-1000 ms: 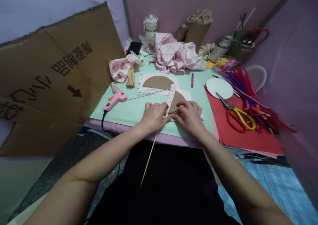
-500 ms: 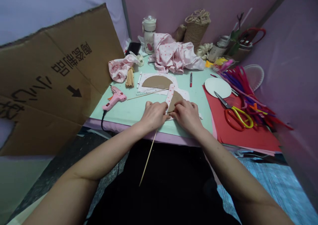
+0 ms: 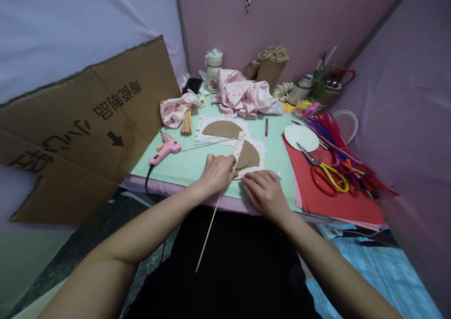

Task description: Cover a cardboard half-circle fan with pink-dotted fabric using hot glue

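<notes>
A brown cardboard half-circle lies on pink-spotted white fabric, its straight side toward the left. Along that side the fabric is folded over in a strip. My left hand, fingers curled and thumb pressed down, grips the lower end of this strip. From under it a thin wooden stick sticks out over the table edge toward my lap. At the lower fabric edge rests my right hand, its fingers stretched out and holding nothing. Whether its fingertips touch the fabric is hard to see.
Behind lies another cardboard half-circle on fabric. A pink glue gun and a bundle of sticks are on the left. To the right, scissors lie on red sheets. A large cardboard panel stands at left.
My right hand has let go of the cardboard half-circle and drawn back toward the near edge, uncovering the curved side. My left hand keeps its place. The camera view has tilted up.
</notes>
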The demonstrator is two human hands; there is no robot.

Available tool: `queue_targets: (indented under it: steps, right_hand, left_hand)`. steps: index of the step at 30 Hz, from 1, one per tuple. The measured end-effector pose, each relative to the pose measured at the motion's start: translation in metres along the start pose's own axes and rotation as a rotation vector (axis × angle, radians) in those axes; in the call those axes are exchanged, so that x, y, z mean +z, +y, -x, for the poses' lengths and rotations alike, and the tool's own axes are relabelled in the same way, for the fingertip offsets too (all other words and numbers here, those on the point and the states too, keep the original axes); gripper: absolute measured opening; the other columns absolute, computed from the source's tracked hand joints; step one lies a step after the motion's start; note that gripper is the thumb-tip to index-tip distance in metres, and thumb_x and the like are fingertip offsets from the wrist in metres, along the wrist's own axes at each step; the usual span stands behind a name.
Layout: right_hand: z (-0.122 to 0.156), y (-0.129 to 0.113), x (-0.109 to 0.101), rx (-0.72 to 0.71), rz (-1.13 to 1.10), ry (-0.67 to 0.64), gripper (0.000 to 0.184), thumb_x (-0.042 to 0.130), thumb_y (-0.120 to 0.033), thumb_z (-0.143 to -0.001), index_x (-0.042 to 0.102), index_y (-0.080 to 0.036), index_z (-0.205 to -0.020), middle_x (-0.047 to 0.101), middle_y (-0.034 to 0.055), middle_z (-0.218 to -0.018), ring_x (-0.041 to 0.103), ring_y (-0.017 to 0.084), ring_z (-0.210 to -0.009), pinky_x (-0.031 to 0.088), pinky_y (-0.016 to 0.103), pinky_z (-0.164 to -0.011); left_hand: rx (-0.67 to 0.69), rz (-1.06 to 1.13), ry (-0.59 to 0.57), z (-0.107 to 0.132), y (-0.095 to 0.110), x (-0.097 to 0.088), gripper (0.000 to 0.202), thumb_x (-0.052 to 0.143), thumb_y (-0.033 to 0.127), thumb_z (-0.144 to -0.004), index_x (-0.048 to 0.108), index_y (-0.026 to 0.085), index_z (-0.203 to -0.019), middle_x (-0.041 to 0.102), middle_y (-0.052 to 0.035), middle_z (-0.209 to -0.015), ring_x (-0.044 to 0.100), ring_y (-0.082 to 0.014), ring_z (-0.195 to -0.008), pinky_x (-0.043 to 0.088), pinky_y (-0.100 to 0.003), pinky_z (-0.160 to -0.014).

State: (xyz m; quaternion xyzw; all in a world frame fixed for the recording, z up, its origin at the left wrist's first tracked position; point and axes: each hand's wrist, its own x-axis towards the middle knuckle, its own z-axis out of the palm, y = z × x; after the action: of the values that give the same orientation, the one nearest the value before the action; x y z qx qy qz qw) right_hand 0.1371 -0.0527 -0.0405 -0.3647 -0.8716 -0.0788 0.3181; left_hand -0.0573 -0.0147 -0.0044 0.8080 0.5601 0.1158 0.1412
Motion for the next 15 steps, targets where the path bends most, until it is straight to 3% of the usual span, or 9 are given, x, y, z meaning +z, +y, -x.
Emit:
queue_targets:
  steps: [6,11,15]
  right_hand:
    - [-0.001,-0.013,0.013,0.0,0.06,-0.136,0.029,0.05,-0.025,-0.097,0.065,-0.016,-0.12,0.07,0.0112,-0.114,0.059,0.025,-0.106,0.041,0.04,-0.097]
    - [-0.005,-0.014,0.013,0.044,0.095,-0.154,0.029,0.048,-0.024,-0.098,0.065,-0.015,-0.119,0.071,0.0106,-0.112,0.06,0.024,-0.101,0.042,0.04,-0.095]
    - [-0.002,-0.013,0.01,0.042,0.039,-0.12,0.029,0.048,-0.024,-0.098,0.064,-0.017,-0.12,0.071,0.0096,-0.115,0.061,0.023,-0.104,0.038,0.042,-0.103]
  left_hand:
    - [0.011,0.013,-0.063,-0.003,-0.004,-0.007,0.022,0.043,0.024,-0.098,0.063,0.018,-0.105,0.073,-0.0075,-0.098,0.065,-0.0252,-0.096,0.032,-0.039,-0.09]
    - [0.024,0.058,-0.094,-0.005,-0.009,-0.013,0.029,0.036,0.023,-0.098,0.064,0.018,-0.105,0.074,-0.0053,-0.095,0.067,-0.024,-0.092,0.035,-0.04,-0.092]
    - [0.026,0.14,-0.097,-0.006,-0.014,-0.013,0.031,0.034,0.021,-0.098,0.064,0.02,-0.106,0.075,-0.0018,-0.094,0.067,-0.0209,-0.09,0.036,-0.039,-0.094]
